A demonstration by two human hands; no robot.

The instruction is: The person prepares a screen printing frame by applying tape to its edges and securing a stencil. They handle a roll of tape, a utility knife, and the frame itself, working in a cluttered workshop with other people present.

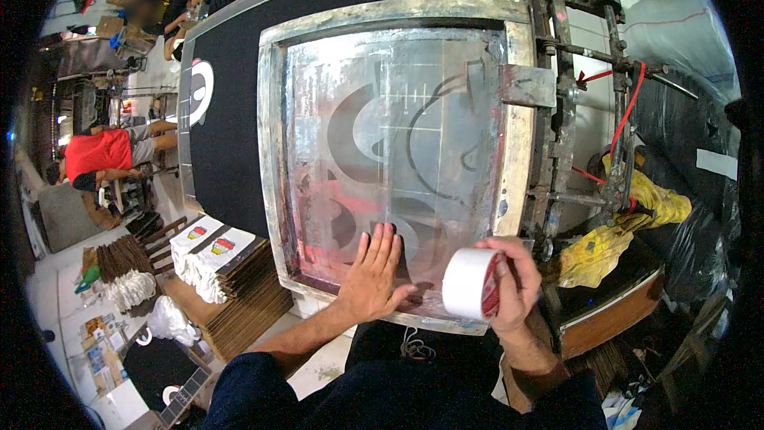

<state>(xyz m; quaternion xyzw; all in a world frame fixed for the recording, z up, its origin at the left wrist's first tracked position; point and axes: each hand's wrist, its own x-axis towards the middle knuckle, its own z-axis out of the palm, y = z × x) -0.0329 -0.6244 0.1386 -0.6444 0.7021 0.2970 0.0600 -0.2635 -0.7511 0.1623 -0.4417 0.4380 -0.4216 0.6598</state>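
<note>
A screen printing frame with worn wooden edges lies before me, its grey mesh showing curved dark shapes and pale grid lines. My left hand rests flat near the mesh's near edge, fingers stretched out and the thumb apart. In my right hand is a wide roll of white tape with a red core, held by its side over the frame's near right corner. Whether a strip of tape runs from the roll to the mesh I cannot make out. Black fabric lies under and left of the frame.
A metal clamp rig with red ties borders the frame's right side. Beyond it are a yellow cloth and black plastic wrapping. Stacked boards with printed white cloth stand at left. A person in red and others work farther off.
</note>
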